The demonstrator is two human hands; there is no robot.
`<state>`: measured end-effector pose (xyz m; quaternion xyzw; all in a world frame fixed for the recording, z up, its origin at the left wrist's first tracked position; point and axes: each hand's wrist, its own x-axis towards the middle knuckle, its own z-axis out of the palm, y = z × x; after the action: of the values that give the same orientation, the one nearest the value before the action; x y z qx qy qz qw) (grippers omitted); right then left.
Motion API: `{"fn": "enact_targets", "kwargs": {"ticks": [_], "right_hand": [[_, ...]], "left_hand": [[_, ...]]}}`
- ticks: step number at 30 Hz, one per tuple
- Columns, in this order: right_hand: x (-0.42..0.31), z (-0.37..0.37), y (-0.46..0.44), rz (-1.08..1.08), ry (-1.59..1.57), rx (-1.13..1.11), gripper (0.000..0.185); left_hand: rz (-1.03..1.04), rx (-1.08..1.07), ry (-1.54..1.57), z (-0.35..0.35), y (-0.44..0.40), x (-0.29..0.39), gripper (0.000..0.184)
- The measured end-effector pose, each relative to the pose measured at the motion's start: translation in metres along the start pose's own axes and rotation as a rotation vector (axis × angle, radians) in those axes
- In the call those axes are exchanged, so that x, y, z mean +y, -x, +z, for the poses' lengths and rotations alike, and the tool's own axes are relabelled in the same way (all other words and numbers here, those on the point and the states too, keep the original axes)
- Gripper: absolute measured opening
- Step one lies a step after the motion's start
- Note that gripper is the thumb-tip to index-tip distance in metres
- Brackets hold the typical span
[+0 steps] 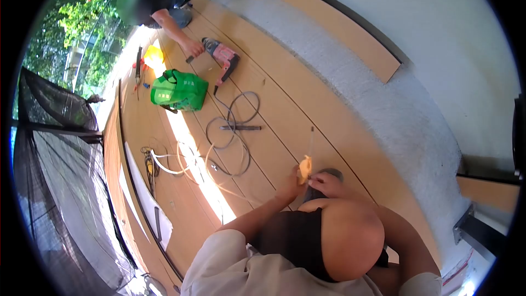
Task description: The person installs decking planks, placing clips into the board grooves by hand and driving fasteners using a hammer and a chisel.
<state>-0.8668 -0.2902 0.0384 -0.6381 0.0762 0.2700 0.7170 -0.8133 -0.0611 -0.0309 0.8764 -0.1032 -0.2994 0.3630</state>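
My left hand (290,185) is closed round a small yellow-orange object (304,169) with a thin pale rod pointing up from it. Close on its right, my right hand (327,185) has its fingers pinched together at the object's lower edge; what they grip there is too small to name. Both hands are above my knee, over the brown plank floor (285,153). A dark-tipped end (312,129) shows at the top of the rod.
A co-worker (164,0) crouches at the top left, one hand near a red drill (223,55). A green bag (179,90), a looped cable (233,126) and a dark bar (241,127) lie on the planks. Black netting (60,186) hangs at the left.
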Motion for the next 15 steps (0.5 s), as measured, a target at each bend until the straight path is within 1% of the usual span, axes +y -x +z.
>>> {"fn": "enact_targets", "kwargs": {"ticks": [1,2,4,6,7,8,9,10,12,15], "right_hand": [[-0.014,-0.006,0.008,-0.072,0.198,-0.043,0.043],[-0.043,-0.021,0.027,0.012,0.131,-0.106,0.04],[-0.058,-0.051,0.051,-0.013,0.252,-0.063,0.04],[-0.071,-0.091,0.082,-0.037,0.58,-0.024,0.042],[-0.075,-0.113,0.103,-0.002,0.709,0.05,0.041],[-0.076,-0.129,0.129,0.064,0.825,0.15,0.041],[-0.078,-0.144,0.155,0.103,0.863,0.187,0.041],[-0.076,-0.165,0.189,0.183,0.888,0.262,0.041],[-0.063,-0.195,0.258,0.439,0.879,0.312,0.047],[-0.016,-0.204,0.382,0.507,0.992,0.745,0.042]], "left_hand": [[0.03,0.156,-0.047,0.003,0.006,-0.025,0.086],[-0.013,0.144,-0.157,-0.019,0.019,-0.022,0.087],[-0.092,0.151,-0.337,-0.071,0.041,-0.028,0.088],[-0.178,0.22,-0.389,-0.104,0.07,-0.04,0.088],[-0.209,0.259,-0.379,-0.119,0.09,-0.037,0.086],[-0.291,0.222,-0.319,-0.131,0.104,-0.038,0.078],[-0.264,0.255,-0.259,-0.141,0.119,-0.025,0.065],[-0.211,0.22,-0.234,-0.148,0.113,-0.02,0.064],[-0.11,0.09,-0.265,-0.152,0.092,-0.004,0.063],[0.035,-0.204,-0.4,-0.136,0.042,0.03,0.06]]}}
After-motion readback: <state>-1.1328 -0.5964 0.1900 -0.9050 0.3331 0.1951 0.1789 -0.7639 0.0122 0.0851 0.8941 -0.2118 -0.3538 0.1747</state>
